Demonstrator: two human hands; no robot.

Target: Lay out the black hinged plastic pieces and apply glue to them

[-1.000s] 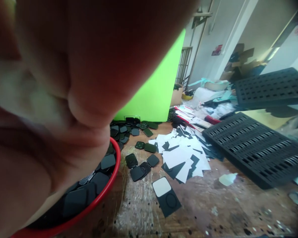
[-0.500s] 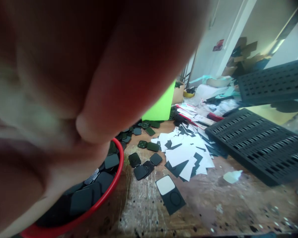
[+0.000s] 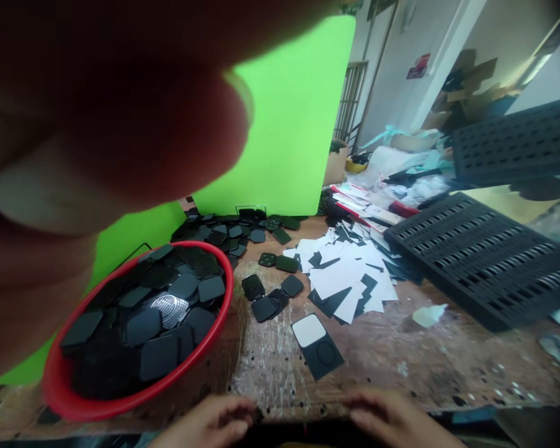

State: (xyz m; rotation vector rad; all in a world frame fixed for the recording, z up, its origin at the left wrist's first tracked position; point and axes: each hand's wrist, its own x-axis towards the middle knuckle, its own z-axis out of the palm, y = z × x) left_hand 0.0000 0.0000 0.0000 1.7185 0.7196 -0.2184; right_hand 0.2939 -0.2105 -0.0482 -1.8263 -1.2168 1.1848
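At the table's near edge, my left hand [image 3: 214, 420] rests low in view with fingers reaching inward and the thumb apart, holding nothing. Across from it my right hand [image 3: 392, 415] lies at the same edge, fingers extended and empty. Between and beyond them is a dark card with a white panel and a ring outline [image 3: 318, 346]. Several dark, rounded-square folding pieces [image 3: 271, 297] lie farther back. To the left stands a red basin [image 3: 226, 298] full of similar dark square pieces [image 3: 158, 367].
Another person's blurred hand [image 3: 168, 137] covers the upper left, close to the camera. A bright green board [image 3: 289, 124] stands behind. White and dark paper cards [image 3: 340, 274] are piled right of centre, near a small translucent bottle [image 3: 428, 315] and black slotted trays [image 3: 490, 261].
The other person's large hand has shifted up and left, uncovering the basin and green board. The view has tilted slightly, and my two hands now show at the bottom.
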